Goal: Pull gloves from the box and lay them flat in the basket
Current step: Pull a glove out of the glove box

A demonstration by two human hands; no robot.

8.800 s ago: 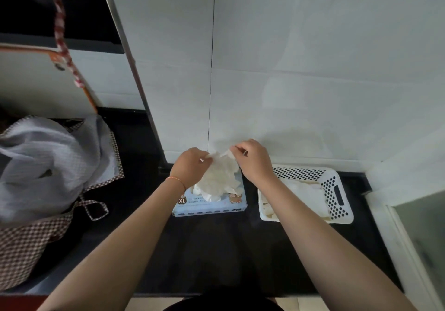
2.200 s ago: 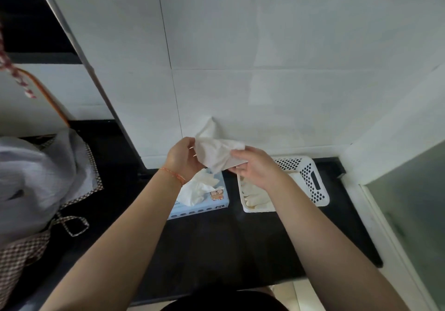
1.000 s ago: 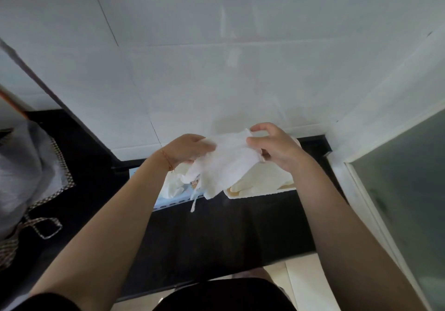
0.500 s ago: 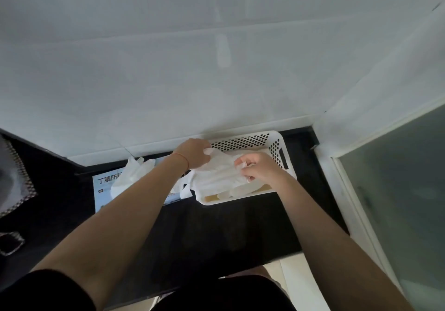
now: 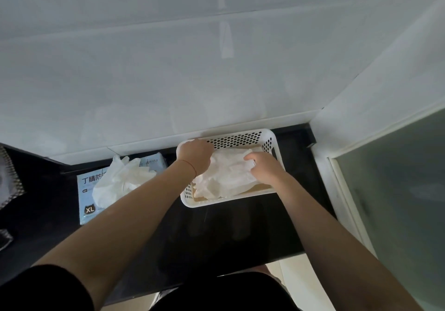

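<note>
I'm laying a glove [image 5: 228, 178] down into the basket [image 5: 243, 139] now, both hands working inside it. My left hand [image 5: 196, 156] is sitting at the basket's far left corner, fingers curled down onto the glove's edge. They are tucked under my knuckles, so I cannot tell whether they are pinching or only pressing. My right hand [image 5: 263, 167] is resting on the glove's right side, fingers bent over a fold of it near the basket's right wall, holding it down rather than lifting.

The glove is lying on the pile already in the basket, its long axis running from the far right corner toward the near left corner, with the finger end pointing at the near left. It is looking wrinkled, not yet flat.

Smoothing it, I judge, is calling for my hands to draw apart along that diagonal: left staying far, right sweeping.

The box [image 5: 89, 190] is lying just left of the basket on the dark counter [image 5: 216, 233], with the next glove [image 5: 120, 178] bunching up out of its opening. My left hand is the nearer one for that reach.
</note>
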